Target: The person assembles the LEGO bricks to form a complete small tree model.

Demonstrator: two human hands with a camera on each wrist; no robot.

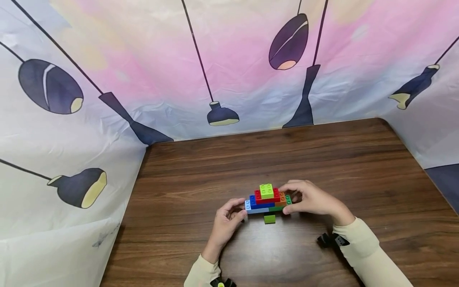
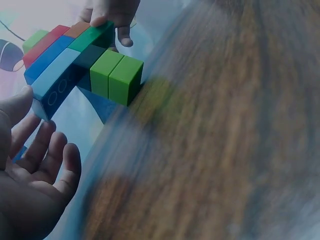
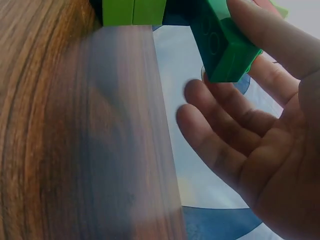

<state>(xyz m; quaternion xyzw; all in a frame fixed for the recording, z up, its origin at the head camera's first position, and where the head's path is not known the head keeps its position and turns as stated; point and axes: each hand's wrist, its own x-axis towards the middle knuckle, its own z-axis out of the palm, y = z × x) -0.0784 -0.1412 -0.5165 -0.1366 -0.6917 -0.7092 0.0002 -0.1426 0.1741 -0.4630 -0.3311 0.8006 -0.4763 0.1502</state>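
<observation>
A stepped build of toy bricks point(image 1: 267, 200) stands over the table. A lime brick point(image 1: 266, 191) tops it, with a red brick below, then blue and orange ones. Light blue and green form the widest row. Beneath, a dark section and lime bricks point(image 2: 117, 77) reach down to the tabletop. My left hand point(image 1: 226, 223) pinches the outer end of the light blue brick point(image 2: 55, 82), its other fingers loosely bent below. At the opposite end, my right hand point(image 1: 312, 198) holds the green brick point(image 3: 220, 50) between thumb and fingers, the lower fingers free of it.
The brown wooden table point(image 1: 201, 167) has a rounded far right corner. Behind it and along the sides hangs a cloth point(image 1: 244, 79) printed with dark lamps. Black straps point(image 1: 324, 240) sit at the wrists, by the pale sleeves point(image 1: 365, 247).
</observation>
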